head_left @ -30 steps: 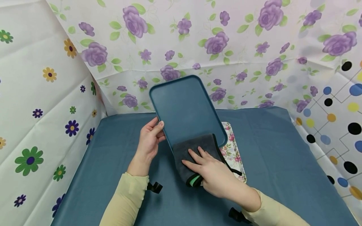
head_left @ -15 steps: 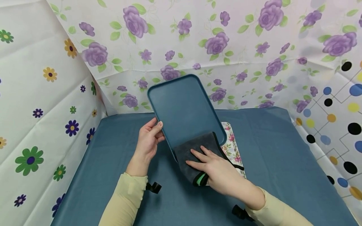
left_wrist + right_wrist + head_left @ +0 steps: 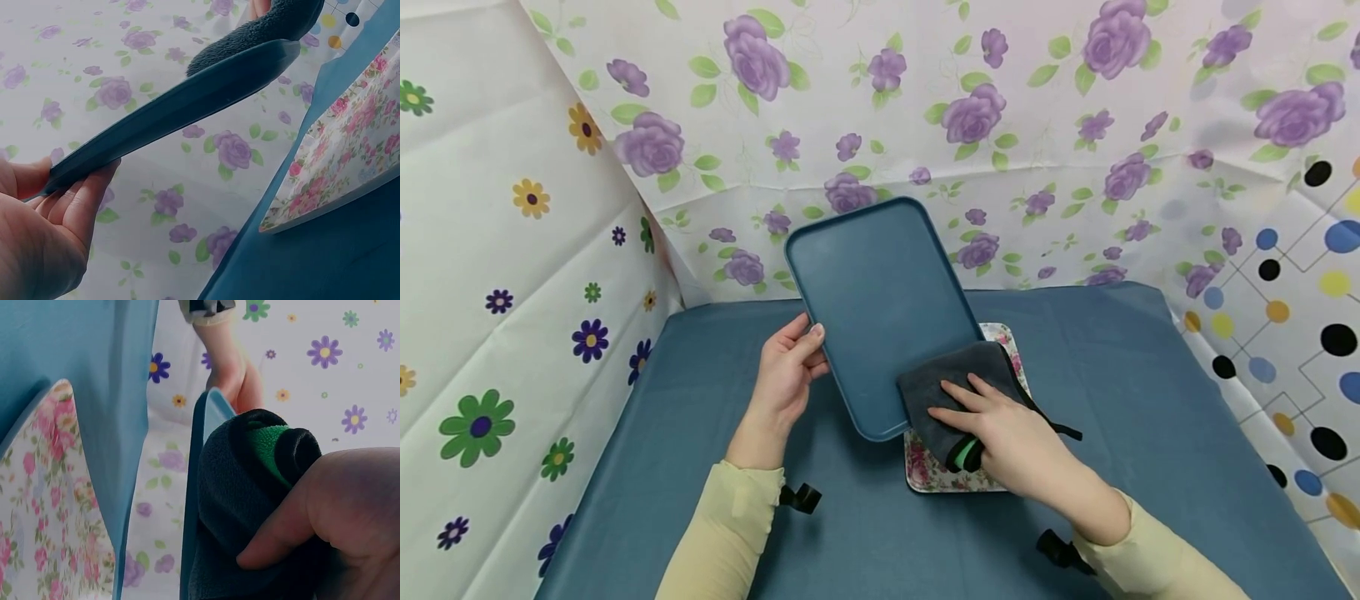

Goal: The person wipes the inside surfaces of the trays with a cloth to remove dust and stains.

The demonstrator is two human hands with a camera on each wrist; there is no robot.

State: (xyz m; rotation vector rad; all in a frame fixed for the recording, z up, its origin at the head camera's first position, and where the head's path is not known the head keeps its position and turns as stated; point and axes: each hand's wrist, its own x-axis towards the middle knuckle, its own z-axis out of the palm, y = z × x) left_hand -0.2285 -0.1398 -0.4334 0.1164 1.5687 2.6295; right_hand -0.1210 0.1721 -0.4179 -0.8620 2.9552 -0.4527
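Note:
A blue rectangular tray (image 3: 880,317) is held up at a tilt. My left hand (image 3: 786,375) grips its left edge, thumb over the rim and fingers beneath, as the left wrist view shows. Spread over a folded dark grey cloth (image 3: 943,383) are the fingers of my right hand (image 3: 1015,437), pressing it against the tray's lower right corner. Green lining (image 3: 270,447) shows in the cloth's fold in the right wrist view, where the thumb lies along the cloth. The cloth hides that tray corner and hangs past its edge.
Below the raised tray, a white floral tray (image 3: 932,475) lies on the blue table cover (image 3: 1120,392), partly hidden by the cloth and hand. A flowered backdrop (image 3: 887,108) stands behind, with patterned sheets at both sides. Black camera mounts (image 3: 801,497) project from the wrists.
My right hand has slid the cloth rightward across the tray's lower edge, uncovering its lower left corner. The blue tray has shifted slightly left with my left hand. More of the floral tray's front shows.

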